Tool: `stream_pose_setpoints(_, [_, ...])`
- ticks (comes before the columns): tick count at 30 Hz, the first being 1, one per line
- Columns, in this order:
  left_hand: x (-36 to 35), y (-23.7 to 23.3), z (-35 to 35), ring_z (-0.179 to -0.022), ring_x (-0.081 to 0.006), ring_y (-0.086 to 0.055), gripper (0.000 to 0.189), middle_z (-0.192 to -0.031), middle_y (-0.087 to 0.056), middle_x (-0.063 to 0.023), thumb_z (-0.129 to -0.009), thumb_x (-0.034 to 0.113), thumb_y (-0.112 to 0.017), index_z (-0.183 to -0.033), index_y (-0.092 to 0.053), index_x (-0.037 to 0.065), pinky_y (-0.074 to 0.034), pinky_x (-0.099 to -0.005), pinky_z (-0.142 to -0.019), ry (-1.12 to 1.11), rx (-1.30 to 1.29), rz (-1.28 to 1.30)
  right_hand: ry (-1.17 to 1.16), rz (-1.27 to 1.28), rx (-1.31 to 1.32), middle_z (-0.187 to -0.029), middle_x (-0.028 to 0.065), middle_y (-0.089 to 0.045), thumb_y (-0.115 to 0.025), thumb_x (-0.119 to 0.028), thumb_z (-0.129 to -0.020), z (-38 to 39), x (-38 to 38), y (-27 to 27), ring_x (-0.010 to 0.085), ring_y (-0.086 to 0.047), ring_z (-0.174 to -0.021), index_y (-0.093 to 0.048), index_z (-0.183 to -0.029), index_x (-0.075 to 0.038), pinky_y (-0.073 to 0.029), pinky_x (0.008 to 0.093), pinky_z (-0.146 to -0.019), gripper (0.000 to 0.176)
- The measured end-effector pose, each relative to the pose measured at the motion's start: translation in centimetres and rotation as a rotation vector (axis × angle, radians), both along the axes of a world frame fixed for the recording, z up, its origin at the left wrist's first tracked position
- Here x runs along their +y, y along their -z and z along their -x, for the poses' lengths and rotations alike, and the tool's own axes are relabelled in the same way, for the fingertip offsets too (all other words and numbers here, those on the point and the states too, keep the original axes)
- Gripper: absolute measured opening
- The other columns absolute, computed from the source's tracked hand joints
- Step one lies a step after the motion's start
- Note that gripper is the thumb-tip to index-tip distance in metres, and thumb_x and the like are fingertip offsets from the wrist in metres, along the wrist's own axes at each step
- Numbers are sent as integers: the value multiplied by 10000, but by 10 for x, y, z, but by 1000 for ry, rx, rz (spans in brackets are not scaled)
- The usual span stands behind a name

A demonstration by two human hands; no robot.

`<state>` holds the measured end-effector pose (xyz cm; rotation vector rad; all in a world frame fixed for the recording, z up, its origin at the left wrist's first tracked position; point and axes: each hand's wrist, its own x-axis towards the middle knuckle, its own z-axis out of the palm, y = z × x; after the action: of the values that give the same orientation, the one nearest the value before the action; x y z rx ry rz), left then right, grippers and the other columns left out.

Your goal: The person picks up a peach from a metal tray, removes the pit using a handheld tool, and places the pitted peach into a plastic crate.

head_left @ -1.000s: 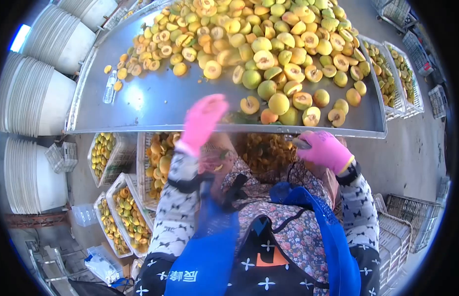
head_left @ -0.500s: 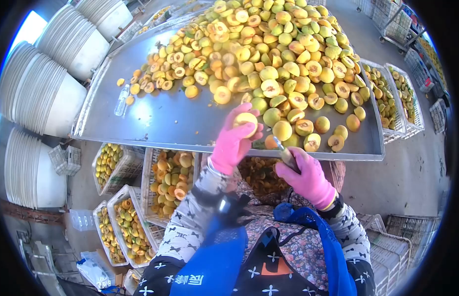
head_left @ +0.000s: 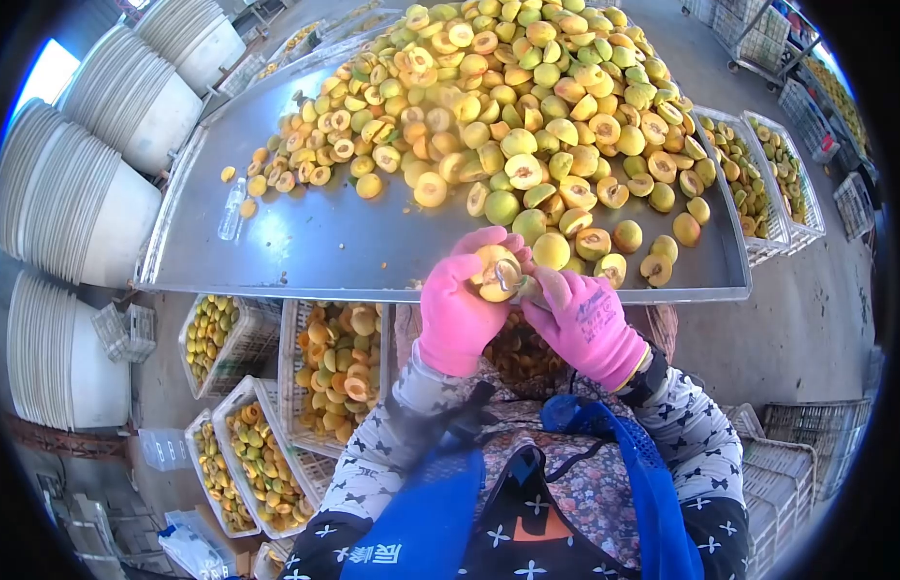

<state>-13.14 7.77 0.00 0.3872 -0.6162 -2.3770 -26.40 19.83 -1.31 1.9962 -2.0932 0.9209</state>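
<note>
My left hand [head_left: 462,307], in a pink glove, is closed around a halved yellow fruit [head_left: 493,275] with its cut face turned up to the right. My right hand [head_left: 587,324], gloved in pink too, grips a small tool [head_left: 523,284]; its looped metal tip touches the pit area of the fruit's cut face. Both hands meet over the near edge of the metal table [head_left: 373,261]. Beyond them lies a big heap of halved and whole fruit [head_left: 527,126].
A plastic bottle [head_left: 232,210] lies on the table's left side. Crates of fruit [head_left: 336,362] stand below the table at left, others [head_left: 745,179] at right. Stacked white tubs [head_left: 102,193] line the far left. Stacked crates [head_left: 774,493] stand at lower right.
My left hand has turned the fruit so its cut face shows. My right hand has moved left and up, bringing the tool's tip onto the fruit. The view has shifted slightly.
</note>
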Motion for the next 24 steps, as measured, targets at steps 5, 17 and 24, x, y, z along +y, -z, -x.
stream_pose_setpoints(5, [19,15,2,-1050,-297,-612,301,-1118,-614,-161,-895,89,-633,-1182,-572,25,-506,-419,-953,-205,-367,756,45,-60,115,-804,60,-594,-652,-295,-862,-1,4,10,250,-629,-673,-522,-1021,-103,-452,409,-618,281])
stream_pose_setpoints(17, [30,5,13,-905,-224,-633,219,-983,-646,-98,-931,83,-601,-1142,-585,23,-545,-337,-804,-208,-292,301,-125,-207,-338,-832,120,-626,-639,-136,-833,-15,14,11,331,-655,-714,-492,-991,-38,-506,436,-618,237])
stream_pose_setpoints(24, [17,-13,15,-719,-200,-648,275,-783,-671,-123,-997,255,-510,-982,-581,-11,-541,-315,-701,-47,-409,801,-370,-465,-1297,-720,110,-601,-657,-178,-881,-12,21,-11,263,-580,-547,-584,-966,-25,-462,333,-515,190])
